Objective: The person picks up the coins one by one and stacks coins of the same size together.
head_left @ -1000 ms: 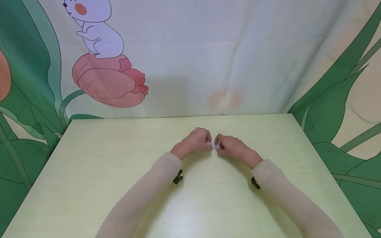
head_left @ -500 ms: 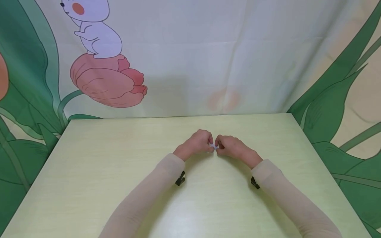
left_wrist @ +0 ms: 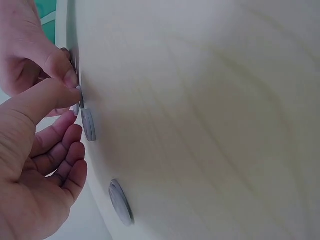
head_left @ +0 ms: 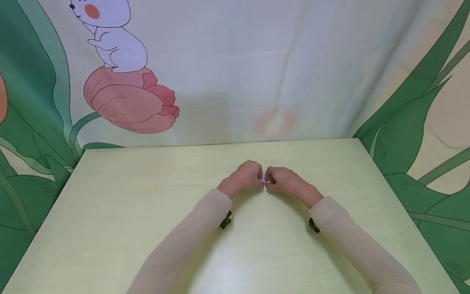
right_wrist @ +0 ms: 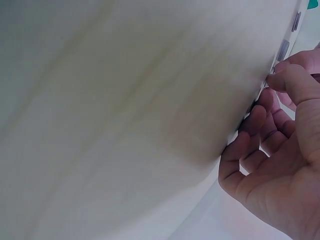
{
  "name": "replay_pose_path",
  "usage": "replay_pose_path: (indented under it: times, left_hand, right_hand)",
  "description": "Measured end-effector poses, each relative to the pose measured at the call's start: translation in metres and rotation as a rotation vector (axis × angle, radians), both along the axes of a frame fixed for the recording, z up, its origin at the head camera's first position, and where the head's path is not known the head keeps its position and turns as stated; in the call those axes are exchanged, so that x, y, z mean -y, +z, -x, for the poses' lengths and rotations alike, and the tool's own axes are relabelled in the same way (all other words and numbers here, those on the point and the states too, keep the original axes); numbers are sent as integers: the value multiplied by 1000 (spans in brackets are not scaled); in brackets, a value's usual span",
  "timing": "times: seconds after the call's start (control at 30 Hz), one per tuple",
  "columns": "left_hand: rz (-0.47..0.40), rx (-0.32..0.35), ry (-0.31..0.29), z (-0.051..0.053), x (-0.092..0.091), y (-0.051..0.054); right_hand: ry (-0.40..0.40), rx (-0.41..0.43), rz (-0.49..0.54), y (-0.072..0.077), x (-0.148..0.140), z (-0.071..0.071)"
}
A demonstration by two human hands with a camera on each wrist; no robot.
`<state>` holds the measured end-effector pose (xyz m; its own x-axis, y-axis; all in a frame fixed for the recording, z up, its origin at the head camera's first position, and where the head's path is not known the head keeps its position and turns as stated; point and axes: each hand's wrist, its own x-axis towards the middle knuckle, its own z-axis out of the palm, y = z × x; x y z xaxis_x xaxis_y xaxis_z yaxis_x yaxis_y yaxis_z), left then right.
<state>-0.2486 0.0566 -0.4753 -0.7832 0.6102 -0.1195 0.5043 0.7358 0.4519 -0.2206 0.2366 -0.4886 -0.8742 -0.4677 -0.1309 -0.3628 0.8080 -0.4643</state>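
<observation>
Near the far middle of the table, my left hand (head_left: 245,175) and right hand (head_left: 288,181) meet fingertip to fingertip. Between them shows a small pale piece (head_left: 262,180). In the left wrist view my left hand (left_wrist: 42,160) pinches a small grey round disc (left_wrist: 81,97) with thumb and forefinger, its other fingers loosely curled. My right hand (left_wrist: 30,55) pinches at the same spot from the far side; its fingertips largely hide what it holds. Two more grey discs, a nearer one (left_wrist: 121,202) and one beside the fingers (left_wrist: 89,125), are at the table surface.
The pale wooden table (head_left: 154,204) reaches back to a hanging printed cloth (head_left: 227,73) with a white animal and flower. Dark clips (head_left: 225,220) show beneath the sleeve cuffs. In the right wrist view, discs (right_wrist: 283,50) lie beyond the left hand.
My left hand has moved slightly right until its fingertips meet those of the right hand. The two pale pieces, apart a second ago, are now together. The right hand has hardly moved.
</observation>
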Motion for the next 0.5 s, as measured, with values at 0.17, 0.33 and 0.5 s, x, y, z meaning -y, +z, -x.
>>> replay_pose_path:
  times: [0.17,0.33,0.5]
  left_hand:
    - [8,12,-6,1,0,-1]
    - [8,45,-12,3,0,-3]
    - [-21,78,-26,3,1,-1]
  right_hand:
    - [1,-3,1,0,2,3]
    - [2,10,1,1,2,3]
    - [1,18,2,5,0,1]
